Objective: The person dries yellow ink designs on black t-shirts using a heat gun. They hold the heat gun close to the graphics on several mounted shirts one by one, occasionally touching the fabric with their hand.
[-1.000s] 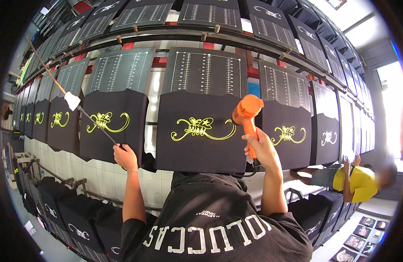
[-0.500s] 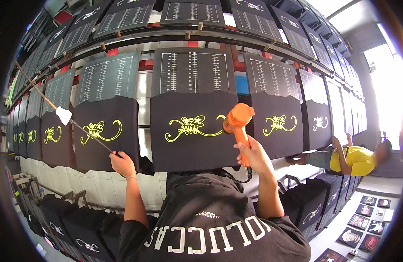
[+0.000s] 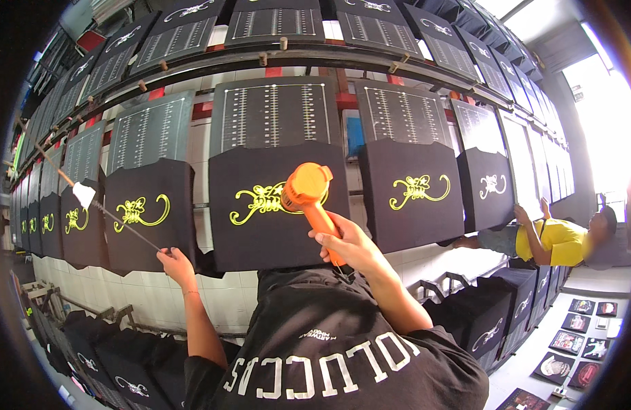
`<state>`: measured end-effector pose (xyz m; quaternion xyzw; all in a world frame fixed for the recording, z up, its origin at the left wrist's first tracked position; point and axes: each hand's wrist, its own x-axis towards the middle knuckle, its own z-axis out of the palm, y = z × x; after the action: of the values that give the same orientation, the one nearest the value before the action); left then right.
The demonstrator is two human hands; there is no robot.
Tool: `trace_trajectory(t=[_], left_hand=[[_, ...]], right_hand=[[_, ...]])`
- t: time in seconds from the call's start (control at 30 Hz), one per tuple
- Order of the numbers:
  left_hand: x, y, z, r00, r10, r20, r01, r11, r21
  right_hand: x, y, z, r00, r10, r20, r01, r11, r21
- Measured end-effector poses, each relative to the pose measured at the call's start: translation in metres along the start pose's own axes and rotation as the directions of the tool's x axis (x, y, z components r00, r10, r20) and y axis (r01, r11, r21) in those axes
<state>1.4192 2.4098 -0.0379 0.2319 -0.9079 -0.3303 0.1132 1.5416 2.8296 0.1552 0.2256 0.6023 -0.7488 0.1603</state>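
My right hand (image 3: 354, 244) is wrapped round the handle of an orange heat gun (image 3: 311, 186). The gun is held over a black T-shirt (image 3: 274, 239) stretched on a board, hiding part of the shirt's yellow-green printed design (image 3: 250, 207). My left hand (image 3: 179, 268) pinches a thin dark cord (image 3: 129, 225), which slants up to the left to a white wrapped piece (image 3: 83, 195) and a brownish line beyond it. That hand is in front of the lower edge of another black shirt (image 3: 148, 239) with the same yellow-green print.
More shirt-covered boards run left and right, including one with a white print (image 3: 493, 186). A dark rail (image 3: 329, 53) with pegs crosses behind them. Another row of boards (image 3: 483, 307) stands behind me. A person in yellow (image 3: 558, 242) works at the far right.
My right hand has brought the heat gun left, from the shirt's right edge to over its print. My left hand has moved slightly left and down with the cord. The whole view has shifted.
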Motion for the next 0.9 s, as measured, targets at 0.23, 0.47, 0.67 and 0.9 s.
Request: trace_trajectory(t=[0.23,0.47,0.67,0.9], left_hand=[[-0.118,0.100,0.019,0.995,0.059,0.076,-0.051,0.994,-0.100],[-0.253,0.235,0.062,0.952,0.255,0.169,-0.227,0.959,-0.168],[-0.321,0.257,0.113,0.908,0.170,0.384,-0.161,0.985,-0.056],[-0.311,0.200,0.159,0.972,0.226,0.069,-0.236,0.927,0.292]], right_hand=[[-0.067,0.010,-0.153,1.000,0.006,-0.007,-0.004,0.948,0.317],[-0.110,0.000,-0.272,0.996,0.054,-0.067,-0.064,0.987,-0.149],[-0.112,-0.001,-0.313,0.997,0.063,0.036,-0.054,0.977,-0.208],[-0.107,-0.002,-0.317,0.996,0.058,0.073,-0.041,0.974,-0.223]])
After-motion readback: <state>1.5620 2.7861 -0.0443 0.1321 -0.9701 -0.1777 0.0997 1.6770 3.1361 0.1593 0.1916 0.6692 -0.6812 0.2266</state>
